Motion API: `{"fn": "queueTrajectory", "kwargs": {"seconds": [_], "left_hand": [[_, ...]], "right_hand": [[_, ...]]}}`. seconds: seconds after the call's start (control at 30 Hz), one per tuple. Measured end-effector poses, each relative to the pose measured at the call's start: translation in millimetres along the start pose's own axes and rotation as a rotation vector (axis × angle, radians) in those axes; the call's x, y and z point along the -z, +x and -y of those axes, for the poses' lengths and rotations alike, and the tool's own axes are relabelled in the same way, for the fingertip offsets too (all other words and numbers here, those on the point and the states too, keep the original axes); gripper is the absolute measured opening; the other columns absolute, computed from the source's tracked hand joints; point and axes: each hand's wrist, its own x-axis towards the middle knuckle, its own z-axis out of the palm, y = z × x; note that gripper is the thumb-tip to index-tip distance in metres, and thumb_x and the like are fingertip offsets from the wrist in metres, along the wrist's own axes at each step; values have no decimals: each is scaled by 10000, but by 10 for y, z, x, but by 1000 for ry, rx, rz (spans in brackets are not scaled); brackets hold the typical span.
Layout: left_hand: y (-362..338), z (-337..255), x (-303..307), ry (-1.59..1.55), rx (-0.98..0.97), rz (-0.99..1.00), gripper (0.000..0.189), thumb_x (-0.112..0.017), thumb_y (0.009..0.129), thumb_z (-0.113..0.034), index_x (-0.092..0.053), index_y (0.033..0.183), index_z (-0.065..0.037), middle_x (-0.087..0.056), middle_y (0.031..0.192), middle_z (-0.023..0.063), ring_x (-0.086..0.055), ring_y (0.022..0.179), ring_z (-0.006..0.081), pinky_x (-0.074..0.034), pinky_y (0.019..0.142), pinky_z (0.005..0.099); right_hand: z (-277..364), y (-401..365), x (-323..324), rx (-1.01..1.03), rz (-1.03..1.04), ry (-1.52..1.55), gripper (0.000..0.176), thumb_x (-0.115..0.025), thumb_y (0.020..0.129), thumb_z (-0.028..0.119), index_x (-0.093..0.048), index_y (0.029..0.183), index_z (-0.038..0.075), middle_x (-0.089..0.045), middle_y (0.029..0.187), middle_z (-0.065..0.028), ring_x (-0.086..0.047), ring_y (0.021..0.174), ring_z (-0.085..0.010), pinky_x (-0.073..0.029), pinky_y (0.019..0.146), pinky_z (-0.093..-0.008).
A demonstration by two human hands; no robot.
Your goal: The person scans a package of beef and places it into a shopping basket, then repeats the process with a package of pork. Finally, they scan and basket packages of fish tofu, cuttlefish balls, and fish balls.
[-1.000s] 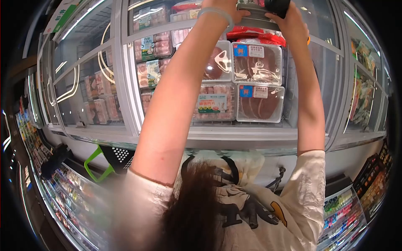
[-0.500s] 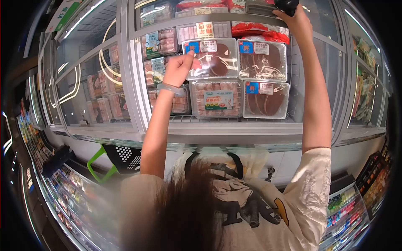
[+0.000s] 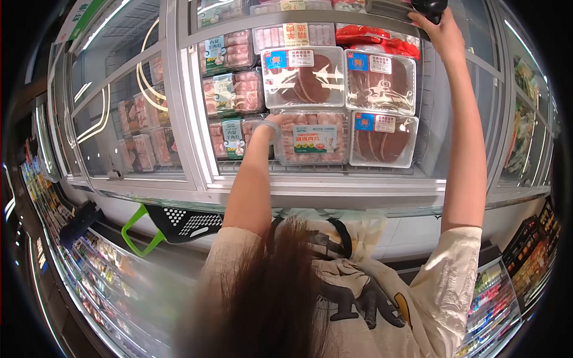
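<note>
In the head view my left hand (image 3: 280, 120), below a pale bracelet, is at the upper left corner of a clear pack of rolled meat slices (image 3: 315, 141) with a green and white label; its fingertips are hidden. At the top right, my right hand (image 3: 440, 37) is closed at the grey handle (image 3: 388, 9) of the freezer's sliding door, beside a rounded black piece (image 3: 430, 6). Trays of dark red sliced meat (image 3: 304, 77) with blue labels lie above and to the right of the meat-roll pack.
More packs of meat rolls (image 3: 234, 136) are stacked at left, and red bags (image 3: 379, 40) lie farther back. The freezer's metal front edge (image 3: 322, 185) runs below my arms. A black basket with a green handle (image 3: 143, 230) stands at lower left.
My left hand has moved down from the upper blue-labelled tray to the meat-roll pack's corner. My right hand stays at the door handle; the whole view has shifted slightly.
</note>
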Motion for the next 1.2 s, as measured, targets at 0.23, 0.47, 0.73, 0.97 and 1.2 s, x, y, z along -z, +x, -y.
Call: {"fn": "queueTrajectory", "kwargs": {"seconds": [0.23,0.47,0.73,0.97,1.2], "left_hand": [[-189,-196,-36,-10,39,-18,732,-671,638,-407,-325,1170,-43,-382,1171,92,-380,1087,217,-324,880,331],[-4,-34,213,61,9,137,856,-743,550,-372,-314,1215,-48,-387,1195,152,-409,1075,217,-375,850,343],[-234,-214,157,160,3,327,982,-758,513,-374,-236,1268,-24,-301,1277,135,-343,1147,230,-314,928,332],[-658,-486,0,420,-250,172,984,-765,462,-385,-313,1219,53,-388,1193,227,-395,1103,277,-308,915,318],[-855,-703,248,531,-369,161,817,-740,490,-309,-411,1162,19,-502,1075,167,-476,996,235,-352,853,285]], "right_hand": [[293,-118,113,-31,-43,91,491,-724,555,199,-493,968,66,-583,887,-151,-550,868,-295,-420,726,-347],[274,-108,67,-11,-83,111,520,-727,554,206,-490,997,72,-582,891,-150,-554,861,-290,-423,730,-341],[233,-90,63,-48,-42,23,531,-727,555,248,-494,994,63,-579,898,-156,-554,866,-288,-423,738,-346],[242,-82,76,-28,-36,51,522,-728,554,233,-495,988,61,-579,898,-159,-553,867,-290,-422,734,-349],[275,-115,90,-33,-56,131,547,-731,550,213,-476,1011,67,-582,894,-159,-553,862,-300,-420,731,-353]]}}
